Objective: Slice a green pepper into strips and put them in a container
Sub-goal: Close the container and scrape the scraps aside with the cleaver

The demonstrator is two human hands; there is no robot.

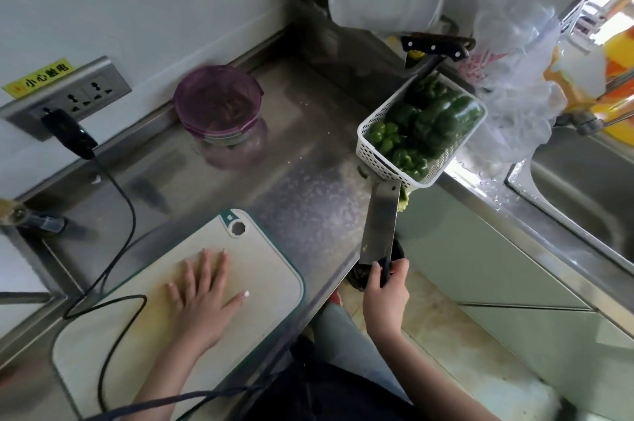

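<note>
From the head camera, the left hand [202,290] lies flat with fingers spread on the bare cutting board [271,286], probably to steady it before any cutting begins. The right hand [386,293] is clenched round the handle of a cleaver [379,226], its blade pointing away toward the white basket [372,154], held off the counter's near edge, likely to keep the board free. The green peppers [435,122] sit whole in that basket at the far right, beside the sink [562,187]. The purple-lidded container [218,101] waits closed near the far wall, within reach for the strips. A black cable [113,286] trails across the board's left side.
</note>
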